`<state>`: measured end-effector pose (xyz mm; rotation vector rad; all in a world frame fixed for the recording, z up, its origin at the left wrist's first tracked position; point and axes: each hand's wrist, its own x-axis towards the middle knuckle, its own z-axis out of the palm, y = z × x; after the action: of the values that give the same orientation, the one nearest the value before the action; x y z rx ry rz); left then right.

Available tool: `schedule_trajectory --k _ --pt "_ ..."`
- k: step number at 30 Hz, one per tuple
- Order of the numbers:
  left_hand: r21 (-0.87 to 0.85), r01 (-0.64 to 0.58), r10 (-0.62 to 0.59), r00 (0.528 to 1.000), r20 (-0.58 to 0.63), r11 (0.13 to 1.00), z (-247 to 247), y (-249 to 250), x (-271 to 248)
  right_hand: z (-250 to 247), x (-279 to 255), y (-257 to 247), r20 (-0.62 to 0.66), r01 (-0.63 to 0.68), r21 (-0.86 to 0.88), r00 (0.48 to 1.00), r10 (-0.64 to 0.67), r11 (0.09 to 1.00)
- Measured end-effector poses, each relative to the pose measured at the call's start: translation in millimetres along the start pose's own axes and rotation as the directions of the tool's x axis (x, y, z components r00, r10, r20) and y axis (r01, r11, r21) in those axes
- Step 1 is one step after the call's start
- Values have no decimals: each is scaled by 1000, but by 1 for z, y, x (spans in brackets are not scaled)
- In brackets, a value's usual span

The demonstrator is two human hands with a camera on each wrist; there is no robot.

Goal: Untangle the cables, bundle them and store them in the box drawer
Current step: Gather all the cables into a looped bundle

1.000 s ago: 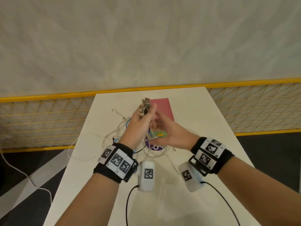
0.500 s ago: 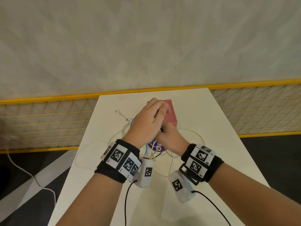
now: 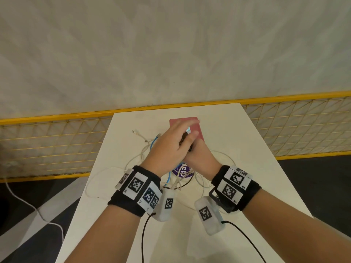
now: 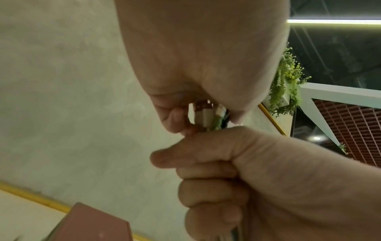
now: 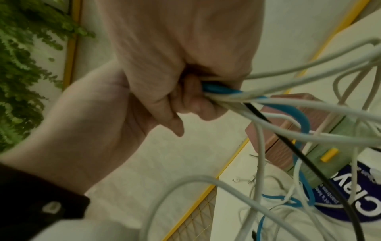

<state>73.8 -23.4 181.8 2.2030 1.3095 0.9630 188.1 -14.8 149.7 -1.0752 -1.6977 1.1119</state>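
The cables (image 5: 278, 104) are being clamped in a fist by the right hand (image 3: 199, 158), w/ white, blue and black strands fanning out of it and trailing down to the table (image 3: 237, 186). The plug ends (image 4: 206, 114) are being held just above that fist, pinched btwn thumb and fingers of the left hand (image 3: 171, 149), which is laid over the right; the other left fingers are seen stretched fwd in the head view.

Key relation: the gathered section is running roughly upright thru both grips, plugs at top, loose length hanging below and toward the person. So the slack to be untangled is lying under and behind the grip, not ahead of it.

The pink box (image 3: 197, 130) w/ its green drawer (image 5: 329, 146) is being kept just beyond the hands, drawer front facing the person; whether it's pulled out at all can't be told. A purple round tub (image 3: 182, 172) is sitting under the wrists, w/ strands draped over it. Left hand is nearer the box.

Judged: bundling is barely started; loops on the table are probably needing to be drawn up first.
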Motion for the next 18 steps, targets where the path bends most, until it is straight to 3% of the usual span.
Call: schedule_trajectory --k 3,6,7,9,11,14,16,18 --pt "45 40 -38 998 -49 998 4 4 -2 1 1 6 -13 -18 -133 1000 17 991" --pt "115 14 -9 999 -45 993 7 6 -3 1 0 3 54 68 -287 997 -55 956" --pt "129 -12 17 999 -45 992 7 6 -2 2 0 0 54 72 -303 997 -58 950" --pt "106 -26 34 996 -79 994 4 4 1 1 -2 0 22 -3 -165 1000 7 986" --pt "-30 56 -60 985 -160 998 -4 1 4 -1 -3 6 77 -123 -42 989 126 991" --pt "-222 193 -245 939 -239 956 -15 -6 9 -6 -9 18 156 -170 -141 969 191 975" --pt "-142 272 -302 914 -272 952 -16 -15 7 -11 -8 21 92 -174 -206 976 196 963" --pt "153 238 -154 894 -421 959 -13 -20 2 -15 -4 23 17 -218 -247 973 230 944"
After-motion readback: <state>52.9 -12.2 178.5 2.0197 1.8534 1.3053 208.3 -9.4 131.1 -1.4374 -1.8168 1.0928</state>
